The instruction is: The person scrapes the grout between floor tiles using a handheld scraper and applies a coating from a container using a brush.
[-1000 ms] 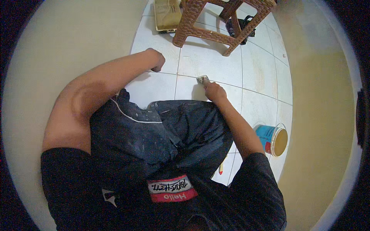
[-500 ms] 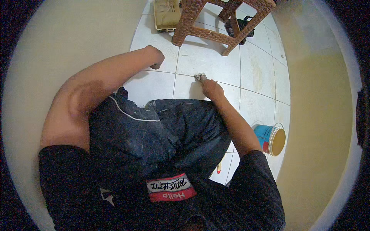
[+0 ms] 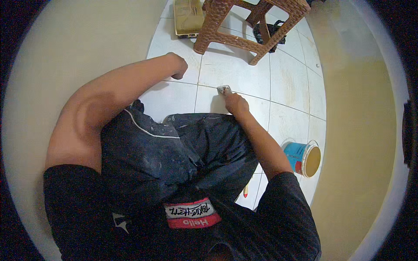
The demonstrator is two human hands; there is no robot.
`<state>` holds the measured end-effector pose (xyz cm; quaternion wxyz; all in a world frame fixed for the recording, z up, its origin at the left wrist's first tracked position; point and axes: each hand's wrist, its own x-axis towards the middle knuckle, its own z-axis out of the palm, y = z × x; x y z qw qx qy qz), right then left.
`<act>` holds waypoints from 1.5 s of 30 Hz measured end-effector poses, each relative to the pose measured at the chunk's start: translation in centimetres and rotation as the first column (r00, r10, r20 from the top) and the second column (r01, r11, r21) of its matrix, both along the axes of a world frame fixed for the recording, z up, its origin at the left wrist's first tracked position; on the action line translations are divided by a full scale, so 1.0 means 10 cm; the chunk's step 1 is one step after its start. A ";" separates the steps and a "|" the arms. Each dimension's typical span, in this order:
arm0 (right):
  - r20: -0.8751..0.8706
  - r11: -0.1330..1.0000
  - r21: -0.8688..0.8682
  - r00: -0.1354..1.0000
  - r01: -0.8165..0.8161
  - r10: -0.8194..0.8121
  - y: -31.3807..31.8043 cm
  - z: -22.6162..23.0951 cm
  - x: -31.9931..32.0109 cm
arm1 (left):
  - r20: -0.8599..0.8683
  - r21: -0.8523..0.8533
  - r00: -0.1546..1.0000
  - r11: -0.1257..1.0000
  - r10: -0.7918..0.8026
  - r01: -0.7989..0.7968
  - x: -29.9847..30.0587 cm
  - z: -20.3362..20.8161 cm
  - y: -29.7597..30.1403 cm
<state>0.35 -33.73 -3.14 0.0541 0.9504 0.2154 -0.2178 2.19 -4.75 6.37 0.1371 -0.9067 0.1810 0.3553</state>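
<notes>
In my right hand (image 3: 237, 105) is the handle of a small scraper (image 3: 224, 89), its pale, smeared blade low over the white floor tiles (image 3: 237, 69), close to a grout line. Whether the blade touches the tile I cannot tell. My left hand (image 3: 177, 65) is bent down at the wrist with its fingers curled in, above the tiles by the left wall. Its palm side is hidden, so anything inside does not show. Below both hands are my dark trousers (image 3: 152, 152), marked with pale spots.
A brown woven-pattern plastic stool (image 3: 230, 38) stands ahead, beside a pale tray (image 3: 188, 19). Behind its legs lies a black plastic bag (image 3: 274, 32). A blue bucket (image 3: 296, 155) stands by the right wall (image 3: 357, 126), and a red-tipped tool (image 3: 246, 191) lies near it. The left wall (image 3: 82, 48) is close.
My right hand and the scraper have shifted slightly toward me and to the left. The left hand has stayed nearly in place, and the view has moved a little.
</notes>
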 end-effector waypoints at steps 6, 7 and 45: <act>-0.037 1.000 -0.006 0.999 0.013 -0.013 0.05 -0.03 0.01 | 0.002 0.020 1.000 1.000 -0.002 0.002 -0.01 -0.07 0.09; -0.036 1.000 -0.005 0.999 0.009 -0.010 0.06 -0.02 0.01 | 0.002 0.017 1.000 1.000 0.016 -0.016 -0.03 -0.06 0.05; 0.000 0.995 0.070 0.998 0.066 -0.066 0.16 -0.13 0.05 | -0.011 0.026 1.000 0.999 0.028 -0.028 -0.03 0.01 0.06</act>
